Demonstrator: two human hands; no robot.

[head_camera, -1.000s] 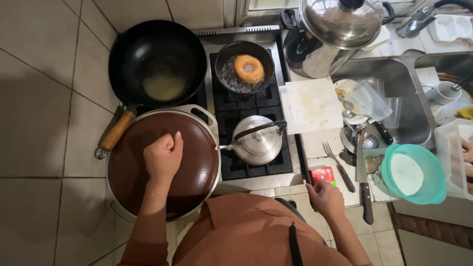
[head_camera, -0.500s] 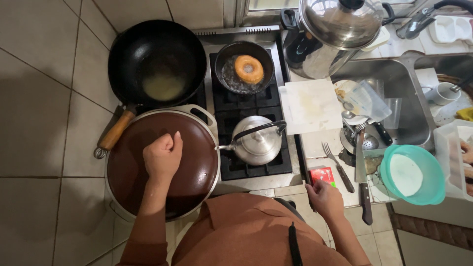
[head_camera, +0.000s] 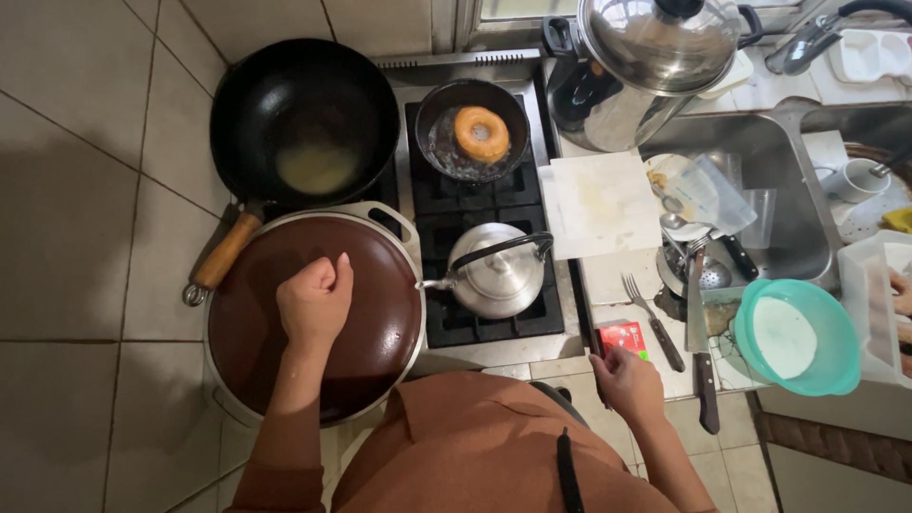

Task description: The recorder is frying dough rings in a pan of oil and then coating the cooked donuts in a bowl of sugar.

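Resting: my left hand sits as a closed fist on the brown lid of the big pot, fingers curled tight under the palm, knuckles toward twelve o'clock.
Lid under fingers: the fist lies just left of the lid's centre; brown surface shows all round it, widest toward three and six o'clock. Whether a knob is inside the fist I cannot tell.
Big pot: its pale rim and one handle show at one o'clock from my fist.
Right hand: my right hand is at the counter edge, fingers loosely bent and close together, tips toward twelve o'clock.
Red packet: a small red packet lies at twelve o'clock from my right fingertips, touching or just short of them; I cannot tell which.
Fork: a fork lies on the counter at one o'clock from my right hand, just beside the packet.
Knife: a dark-handled knife lies at three o'clock from my right hand, blade toward twelve.
Kettle: a steel kettle stands on the near burner, between my two hands, spout toward the lid.
Small pan: at twelve o'clock from the kettle, a small pan holds a golden doughnut in oil.
Wok: a black wok with pale oil and a wooden handle sits at twelve o'clock from the lid.
Teal bowl: a teal bowl stands at three o'clock, well apart from my right hand.
Steel stockpot: a lidded stockpot stands at one o'clock, beyond the paper sheet.
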